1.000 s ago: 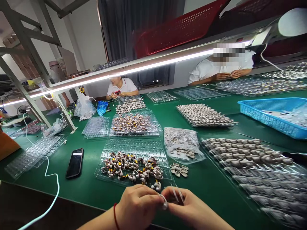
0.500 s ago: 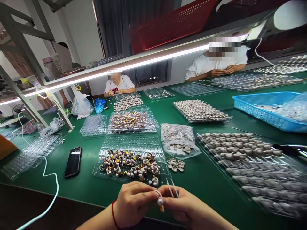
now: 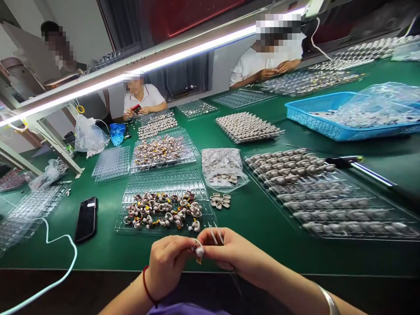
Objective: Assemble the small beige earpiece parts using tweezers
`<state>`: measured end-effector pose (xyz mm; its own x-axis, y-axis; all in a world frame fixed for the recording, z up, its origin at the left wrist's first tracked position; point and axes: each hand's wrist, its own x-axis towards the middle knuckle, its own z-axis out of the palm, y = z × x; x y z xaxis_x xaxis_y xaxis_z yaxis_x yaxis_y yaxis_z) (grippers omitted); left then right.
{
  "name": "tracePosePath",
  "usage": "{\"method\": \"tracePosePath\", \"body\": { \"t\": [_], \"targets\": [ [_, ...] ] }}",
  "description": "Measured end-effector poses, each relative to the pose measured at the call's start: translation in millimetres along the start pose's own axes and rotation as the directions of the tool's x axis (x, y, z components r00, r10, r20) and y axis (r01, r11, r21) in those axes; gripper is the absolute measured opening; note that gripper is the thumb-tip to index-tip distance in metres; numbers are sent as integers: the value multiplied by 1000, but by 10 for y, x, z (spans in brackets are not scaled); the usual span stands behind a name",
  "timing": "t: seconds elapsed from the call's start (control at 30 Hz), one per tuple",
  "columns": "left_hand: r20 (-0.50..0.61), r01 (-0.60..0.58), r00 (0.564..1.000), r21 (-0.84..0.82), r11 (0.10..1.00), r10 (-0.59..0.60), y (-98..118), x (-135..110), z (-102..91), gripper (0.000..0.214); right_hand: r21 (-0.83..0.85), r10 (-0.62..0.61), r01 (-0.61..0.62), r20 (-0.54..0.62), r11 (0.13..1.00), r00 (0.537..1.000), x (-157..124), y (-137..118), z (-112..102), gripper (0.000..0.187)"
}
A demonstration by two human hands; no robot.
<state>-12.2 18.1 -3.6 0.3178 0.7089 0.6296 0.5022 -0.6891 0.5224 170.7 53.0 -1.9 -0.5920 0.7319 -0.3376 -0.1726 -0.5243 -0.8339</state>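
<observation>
1. The left hand (image 3: pixel 169 262) pinches a small white part (image 3: pixel 198 251) between thumb and fingertips, just in front of the near edge of the clear tray (image 3: pixel 164 181) on the green tabletop (image 3: pixel 262 214).
2. The right hand (image 3: pixel 229 253) meets the left at that part. Its fingers are closed around thin tweezers (image 3: pixel 216 236), whose two prongs stick up towards the tray's near right corner.
3. The tray's near half holds a loose heap of similar parts (image 3: pixel 160 212) with yellow and brown bits; its far half is bare pockets.
4. Just right of the tray lies a small cluster of pale shells (image 3: pixel 221 200), and beyond them a clear bag (image 3: pixel 223 168) of more shells.
5. Further right of the tray is a long tray (image 3: pixel 328 205) with rows of grey pieces, and beyond it a blue basket (image 3: pixel 315 120).
6. Left of the tray lies a dark phone (image 3: pixel 85 218), face up, with a white cable (image 3: pixel 55 245) looping near it.
7. Behind the tray, across the tabletop, other people sit with their hands at more trays.
</observation>
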Motion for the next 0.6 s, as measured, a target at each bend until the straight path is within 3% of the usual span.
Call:
{"method": "tracePosePath", "body": {
  "t": [0.23, 0.43, 0.6],
  "targets": [
    [-21, -14, 1000, 12, 1000, 15, -13, -17, 8, 12, -242, -57, 43, -53, 969, 997, -29, -66, 33, 39],
    [-26, -62, 998, 49, 997, 63, 23, 12, -13, 13, -329, -91, 68, -54, 942, 994, -18, -79, 29, 37],
    [-38, -19, 999, 83, 996, 23, 9, -89, 77, 15, -406, -131, 131, 28, 904, 991, 38, 147, -116, 37]
  ]
}}
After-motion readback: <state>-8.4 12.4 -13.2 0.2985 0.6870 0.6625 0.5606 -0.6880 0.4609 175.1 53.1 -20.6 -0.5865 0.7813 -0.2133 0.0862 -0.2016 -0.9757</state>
